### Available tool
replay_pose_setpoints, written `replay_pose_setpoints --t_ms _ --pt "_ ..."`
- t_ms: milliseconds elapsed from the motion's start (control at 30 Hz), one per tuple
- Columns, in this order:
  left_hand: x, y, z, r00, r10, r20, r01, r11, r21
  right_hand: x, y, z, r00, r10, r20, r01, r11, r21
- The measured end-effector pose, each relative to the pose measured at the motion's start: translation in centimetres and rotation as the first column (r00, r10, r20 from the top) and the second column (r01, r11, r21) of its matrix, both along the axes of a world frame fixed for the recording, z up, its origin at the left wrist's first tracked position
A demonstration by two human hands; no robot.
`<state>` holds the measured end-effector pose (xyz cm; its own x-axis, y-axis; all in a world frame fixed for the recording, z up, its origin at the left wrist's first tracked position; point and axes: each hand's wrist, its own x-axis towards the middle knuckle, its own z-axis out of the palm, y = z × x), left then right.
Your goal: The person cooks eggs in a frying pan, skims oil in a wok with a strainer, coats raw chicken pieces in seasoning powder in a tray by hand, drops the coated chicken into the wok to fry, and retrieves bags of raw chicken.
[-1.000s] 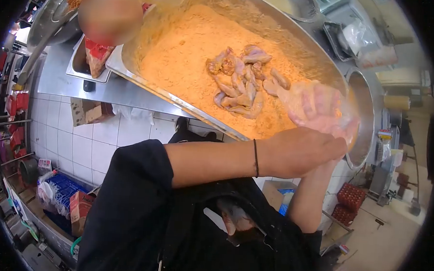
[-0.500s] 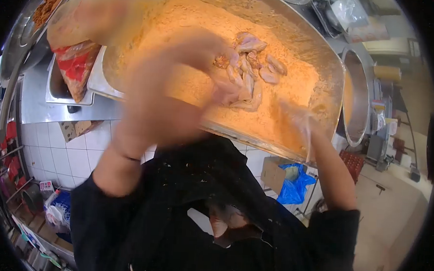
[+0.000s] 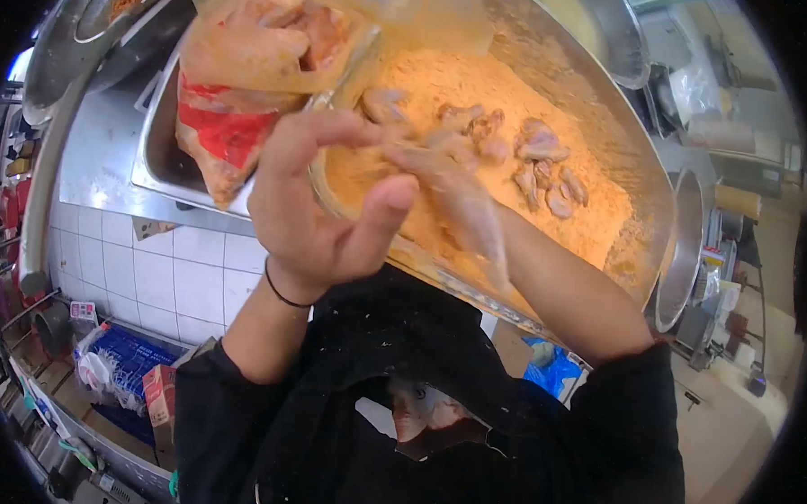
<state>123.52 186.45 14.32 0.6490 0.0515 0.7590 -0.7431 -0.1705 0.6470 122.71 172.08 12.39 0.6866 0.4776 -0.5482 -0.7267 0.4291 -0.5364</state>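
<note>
Chicken pieces (image 3: 539, 139) lay scattered across the tray (image 3: 599, 98), and from the head view that was the sight to catch! Small, raw and knobbly they looked, pale pink going to purplish grey, a few patched with reddish brown. One cluster sat towards the right end, others near the middle, and a smeared one showed nearer the left end, close by the fingers.

Beneath them spread the orange coating (image 3: 600, 193), dry and crumbly, dusted up the long metal walls. Over the left half, near the tray's front edge, worked the right hand (image 3: 447, 177) in a loose, clear glove (image 3: 490, 238), so blurred that I couldn't tell whether it gripped a piece. Just beside it came the left hand (image 3: 311, 198), bare, a thin black band (image 3: 285, 294) at the wrist, fingers curved and thumb well apart, nothing visible between them.

Off the tray's left end stood a bag (image 3: 229, 127) of clear plastic with red print, more raw meat bulging at its top, its lower end down in a rectangular steel pan (image 3: 163, 133).

And what a change in one second! Both hands had been together at the tray's right end, and the pieces had sat in one heap; now the hands had crossed to the left half and the heap had broken into loose groups.
</note>
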Motion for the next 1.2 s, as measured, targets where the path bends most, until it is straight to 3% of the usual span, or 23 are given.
replay_pose_setpoints --t_ms 33,100,167,267,367,433,500,533,633,667,700,733,767,900,967,1067,1133,1200 --pt "-0.1 0.3 0.1 1.000 -0.004 -0.007 0.005 1.000 0.021 0.8 0.9 -0.3 0.996 0.039 0.082 -0.038 0.999 -0.014" --pt "-0.3 0.7 0.3 1.000 -0.023 -0.021 0.024 0.998 0.053 1.6 1.7 -0.3 0.998 0.014 -0.054 -0.005 0.987 0.162" --pt "-0.5 0.4 0.2 0.997 -0.053 -0.059 0.049 0.997 -0.059 1.0 1.7 0.9 0.991 -0.100 -0.089 0.116 0.973 0.202" --pt "-0.5 0.7 -0.1 0.998 -0.024 -0.058 0.022 0.999 -0.041 1.1 -0.6 -0.2 0.963 -0.097 0.253 0.078 0.993 0.084" --pt "0.0 0.7 -0.4 0.996 -0.090 0.002 0.090 0.990 -0.109 0.3 -5.4 5.8 0.993 -0.109 0.042 0.116 0.869 -0.481" --pt "0.0 0.5 -0.3 0.998 -0.059 -0.014 0.057 0.993 -0.101 0.1 -12.7 3.0 0.939 -0.052 0.341 0.316 0.527 -0.789" --pt "-0.2 0.4 -0.2 0.999 -0.024 -0.033 0.021 0.995 -0.094 0.6 -18.6 3.2 0.965 0.236 0.117 0.118 0.012 -0.993" --pt "-0.1 0.4 -0.2 0.999 -0.012 -0.035 0.009 0.996 -0.092 1.0 -20.5 1.6 0.928 0.373 0.012 0.162 -0.372 -0.914" --pt "-0.1 0.1 -0.2 0.999 0.027 -0.020 -0.028 0.998 -0.052 1.7 -22.8 -3.9 0.962 0.256 -0.099 0.013 -0.402 -0.916" --pt "-0.1 0.1 -0.3 0.999 0.046 -0.014 -0.046 0.998 -0.031 1.9 -23.5 -7.6 0.926 0.377 -0.032 0.103 -0.332 -0.938" --pt "-0.3 0.2 -0.3 0.998 0.056 -0.019 -0.057 0.998 -0.026 1.9 -21.7 -7.3 0.929 0.370 0.012 0.083 -0.176 -0.981" --pt "-0.3 0.2 -0.3 0.998 0.061 -0.020 -0.061 0.998 -0.018 2.0 -19.8 -7.0 0.937 0.347 0.047 0.056 -0.017 -0.998" --pt "-0.1 0.1 -0.3 0.998 0.066 -0.017 -0.066 0.998 -0.014 2.4 -14.5 -3.6 0.978 0.208 0.019 -0.030 0.228 -0.973" --pt "-0.1 0.1 -0.3 0.997 0.071 -0.028 -0.072 0.997 -0.030 1.8 -11.5 -7.4 0.936 0.293 0.195 0.047 0.444 -0.895" --pt "-0.1 0.1 -0.5 0.996 0.079 -0.038 -0.081 0.996 -0.039 3.6 -13.3 -4.2 0.941 0.253 0.224 0.056 0.535 -0.843" --pt "-0.3 -0.2 -0.2 0.994 0.100 -0.051 -0.102 0.994 -0.038 5.0 -10.8 -2.1 0.931 0.364 0.002 -0.124 0.321 -0.939" --pt "-0.2 0.0 -0.3 0.993 0.107 -0.052 -0.108 0.994 -0.027 4.1 -7.4 -1.8 0.922 0.387 0.013 -0.212 0.532 -0.820" --pt "-0.2 0.1 -0.4 0.992 0.118 -0.053 -0.119 0.993 -0.008 3.1 -4.1 -0.4 0.970 0.237 0.046 -0.205 0.910 -0.360"
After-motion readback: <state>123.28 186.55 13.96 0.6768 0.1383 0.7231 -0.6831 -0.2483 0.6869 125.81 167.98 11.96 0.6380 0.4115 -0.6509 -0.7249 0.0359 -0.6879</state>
